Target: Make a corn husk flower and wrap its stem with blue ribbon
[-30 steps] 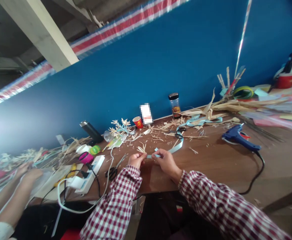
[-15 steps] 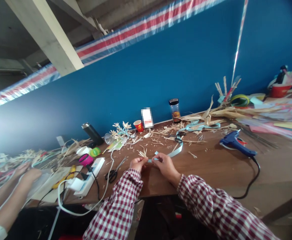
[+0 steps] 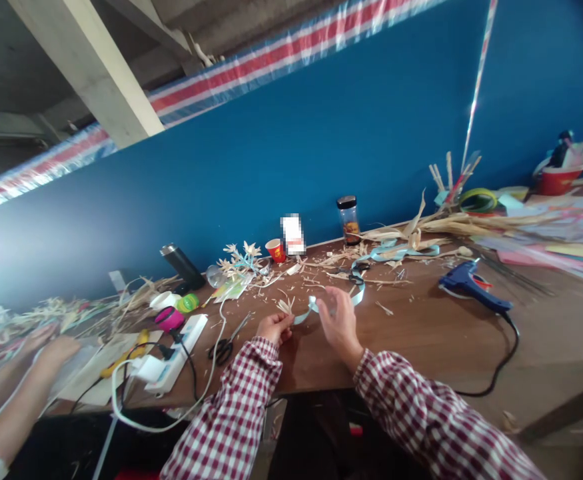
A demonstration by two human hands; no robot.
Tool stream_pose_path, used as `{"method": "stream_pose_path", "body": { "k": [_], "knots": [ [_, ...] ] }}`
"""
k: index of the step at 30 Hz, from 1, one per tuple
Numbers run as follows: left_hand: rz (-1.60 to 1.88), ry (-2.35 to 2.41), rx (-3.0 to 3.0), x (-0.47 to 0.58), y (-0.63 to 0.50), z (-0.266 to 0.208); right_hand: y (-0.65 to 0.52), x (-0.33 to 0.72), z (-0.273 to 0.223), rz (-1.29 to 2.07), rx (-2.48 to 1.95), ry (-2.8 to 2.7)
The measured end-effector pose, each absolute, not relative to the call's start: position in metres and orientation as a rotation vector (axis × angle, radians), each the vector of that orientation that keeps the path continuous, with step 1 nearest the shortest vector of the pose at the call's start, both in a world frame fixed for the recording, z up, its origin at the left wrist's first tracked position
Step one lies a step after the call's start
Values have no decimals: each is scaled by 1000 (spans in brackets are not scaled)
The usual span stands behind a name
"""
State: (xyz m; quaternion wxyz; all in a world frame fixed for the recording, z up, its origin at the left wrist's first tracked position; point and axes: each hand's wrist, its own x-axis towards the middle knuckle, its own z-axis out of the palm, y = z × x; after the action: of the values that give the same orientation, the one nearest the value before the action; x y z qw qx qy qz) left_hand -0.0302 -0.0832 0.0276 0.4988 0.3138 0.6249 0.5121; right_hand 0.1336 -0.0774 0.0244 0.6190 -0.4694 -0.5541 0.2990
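My left hand is closed in a pinch on a small flower of pale dried husk strips, whose tips fan out above the fingers. A light blue ribbon runs from that pinch toward the right, where it bends up and curls. Beside the curl, my right hand is raised with thumb and fingers apart. The ribbon's further length passes behind the right fingers, to a dark-handled tool on the table. Black-handled scissors lie left of my left hand.
A blue glue gun lies at right, its cord trailing to the front edge. A white power strip with cables is at left, near another person's hands. Behind stand a husk-flower bunch, red paper cup, jar and dark flask.
My right hand has let go of the ribbon near the flower, moved slightly right and up, and spread its fingers. The ribbon now curls upward. My left hand keeps its pinch.
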Motion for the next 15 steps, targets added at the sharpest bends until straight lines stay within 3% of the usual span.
{"method": "stream_pose_path", "body": {
  "k": [3,11,15],
  "knots": [
    [1228,1563,809,-28,-84,27,-81,136,30,545,-940,-1380],
    [1270,1469,875,-18,-89,33,-82,123,25,1113,-814,-1535],
    [1267,1447,855,-14,-93,36,-79,125,24,1149,-840,-1527]
  ]
}}
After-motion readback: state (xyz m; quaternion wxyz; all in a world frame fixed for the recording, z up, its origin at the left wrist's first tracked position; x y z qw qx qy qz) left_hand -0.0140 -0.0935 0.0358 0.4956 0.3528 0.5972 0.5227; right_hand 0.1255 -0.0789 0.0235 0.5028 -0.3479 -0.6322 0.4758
